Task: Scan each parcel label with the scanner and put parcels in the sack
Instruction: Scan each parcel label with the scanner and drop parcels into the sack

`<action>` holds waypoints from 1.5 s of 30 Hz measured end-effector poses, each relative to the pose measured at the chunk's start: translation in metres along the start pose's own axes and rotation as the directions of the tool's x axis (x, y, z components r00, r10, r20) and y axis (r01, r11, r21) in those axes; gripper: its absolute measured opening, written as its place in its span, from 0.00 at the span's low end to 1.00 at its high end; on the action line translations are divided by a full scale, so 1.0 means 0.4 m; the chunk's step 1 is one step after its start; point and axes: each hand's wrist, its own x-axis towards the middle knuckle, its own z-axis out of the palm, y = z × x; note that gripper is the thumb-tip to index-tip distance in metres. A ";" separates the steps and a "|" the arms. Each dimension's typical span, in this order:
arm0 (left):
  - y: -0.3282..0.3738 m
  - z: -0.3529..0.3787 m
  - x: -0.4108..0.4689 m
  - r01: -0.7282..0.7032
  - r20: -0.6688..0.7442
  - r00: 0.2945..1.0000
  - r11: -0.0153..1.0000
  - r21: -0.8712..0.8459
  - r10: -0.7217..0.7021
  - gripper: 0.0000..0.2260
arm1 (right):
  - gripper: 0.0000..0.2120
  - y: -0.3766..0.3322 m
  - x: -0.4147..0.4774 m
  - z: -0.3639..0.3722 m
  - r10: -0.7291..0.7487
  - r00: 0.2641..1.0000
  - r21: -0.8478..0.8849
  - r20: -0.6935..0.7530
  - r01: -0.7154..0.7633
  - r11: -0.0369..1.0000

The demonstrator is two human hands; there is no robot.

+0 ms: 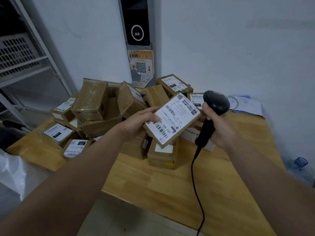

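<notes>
A wooden table point(170, 193) carries a heap of brown cardboard parcels point(92, 103) from nine to twelve o'clock, with loose papers point(248, 105) at two o'clock.

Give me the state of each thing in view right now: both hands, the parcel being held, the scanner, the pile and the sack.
Flat parcel: lifted, label facing up.
Left hand: holds the flat parcel, one digit on its label.
Scanner: upright beside the flat parcel, cable hanging down.
Right hand: grips the scanner's handle.
Parcel pile: heaped on the table.
Sack: at the left edge, contents hidden.
</notes>
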 end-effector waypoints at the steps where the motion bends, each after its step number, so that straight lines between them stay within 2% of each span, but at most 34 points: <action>1: 0.010 -0.006 -0.003 0.000 0.039 0.999 1.000 0.022 -0.001 0.37 | 0.19 -0.007 0.003 -0.007 0.033 0.998 -0.057 0.048 -0.030 0.998; 4: 0.042 -0.015 -0.001 0.011 0.133 0.991 0.998 0.066 -0.020 0.32 | 0.17 -0.012 0.003 -0.010 0.159 0.973 -0.118 0.169 -0.141 0.983; 7: 0.058 -0.032 0.000 0.017 0.162 0.986 0.995 0.103 -0.033 0.28 | 0.20 -0.005 0.002 0.004 0.181 0.959 -0.164 0.216 -0.148 0.975; 9: 0.057 -0.036 0.002 0.014 0.068 0.997 0.994 0.110 -0.021 0.30 | 0.17 0.006 0.004 0.018 0.149 0.973 -0.202 0.178 -0.112 0.973; 11: 0.051 -0.019 0.008 -0.012 -0.140 0.990 0.997 0.070 0.022 0.34 | 0.13 0.021 0.008 0.038 0.091 0.994 -0.187 0.060 -0.078 0.979; 13: 0.026 0.012 0.017 -0.064 -0.402 0.915 0.996 -0.068 0.032 0.35 | 0.13 0.042 0.019 0.055 0.028 0.993 -0.096 -0.112 -0.039 0.995; 14: 0.009 0.026 0.024 -0.078 -0.452 0.891 0.974 -0.213 -0.027 0.37 | 0.15 0.050 0.022 0.067 0.023 0.983 -0.015 -0.181 -0.026 1.000; 16: -0.024 0.059 0.034 -0.062 -0.342 0.931 0.872 -0.486 -0.125 0.47 | 0.22 0.063 0.021 0.094 0.030 0.972 0.115 -0.231 -0.004 0.993; 17: -0.036 0.075 0.037 -0.043 -0.278 0.953 0.849 -0.526 -0.123 0.51 | 0.22 0.069 0.019 0.108 0.019 0.974 0.140 -0.225 0.013 0.990; 18: -0.042 0.091 0.040 -0.054 -0.255 0.961 0.837 -0.544 -0.104 0.51 | 0.18 0.076 0.015 0.119 0.001 0.977 0.147 -0.215 0.031 0.989; 20: -0.041 0.111 0.050 -0.154 -0.332 0.941 0.797 -0.584 -0.062 0.46 | 0.12 0.086 0.004 0.139 -0.016 0.984 0.131 -0.177 0.040 0.991; 22: -0.028 0.104 0.056 -0.237 -0.437 0.899 0.802 -0.549 -0.033 0.41 | 0.17 0.090 -0.001 0.145 -0.011 0.987 0.088 -0.158 0.025 0.996; 24: -0.016 0.071 0.061 -0.254 -0.492 0.871 0.864 -0.435 0.008 0.44 | 0.31 0.085 0.000 0.140 -0.034 0.982 0.040 -0.186 0.042 0.998; 26: -0.004 0.039 0.053 -0.209 -0.482 0.874 0.944 -0.254 0.063 0.47 | 0.38 0.073 0.004 0.123 -0.064 0.976 -0.019 -0.208 0.061 0.998; 27: 0.004 0.035 0.044 -0.185 -0.460 0.883 0.970 -0.159 0.094 0.45 | 0.37 0.064 0.003 0.119 -0.059 0.981 -0.032 -0.186 0.054 0.998; 29: 0.009 0.037 0.042 -0.190 -0.426 0.890 0.981 -0.030 0.160 0.35 | 0.31 0.054 0.006 0.118 -0.029 0.996 -0.064 -0.090 0.023 0.998; 32: -0.002 0.052 0.050 -0.236 -0.423 0.879 0.972 0.010 0.218 0.30 | 0.28 0.060 0.010 0.130 -0.011 0.999 -0.163 -0.040 0.005 0.987; 35: -0.016 0.053 0.048 -0.186 -0.274 0.942 0.981 0.056 0.194 0.37 | 0.21 0.065 0.014 0.121 0.005 0.996 -0.144 -0.089 -0.018 0.989; 37: -0.026 0.042 0.044 -0.128 -0.252 0.958 0.990 0.061 0.139 0.45 | 0.18 0.056 0.016 0.108 0.032 0.997 -0.146 -0.064 -0.041 0.988; 40: -0.046 0.022 0.045 -0.129 -0.297 0.945 0.991 0.039 0.134 0.49 | 0.28 0.033 0.014 0.098 0.126 0.992 -0.294 -0.007 -0.123 0.948; 41: -0.052 0.016 0.046 -0.136 -0.304 0.942 0.990 0.031 0.139 0.49 | 0.26 0.023 0.011 0.094 0.158 0.987 -0.341 -0.001 -0.149 0.928; 44: -0.059 0.007 0.041 -0.167 -0.306 0.938 0.986 0.013 0.163 0.49 | 0.09 0.002 0.003 0.075 0.153 0.988 -0.351 -0.006 -0.145 0.925; 45: -0.059 0.005 0.040 -0.174 -0.312 0.935 0.985 0.014 0.170 0.49 | 0.06 -0.003 -0.003 0.072 0.122 0.993 -0.343 -0.007 -0.117 0.932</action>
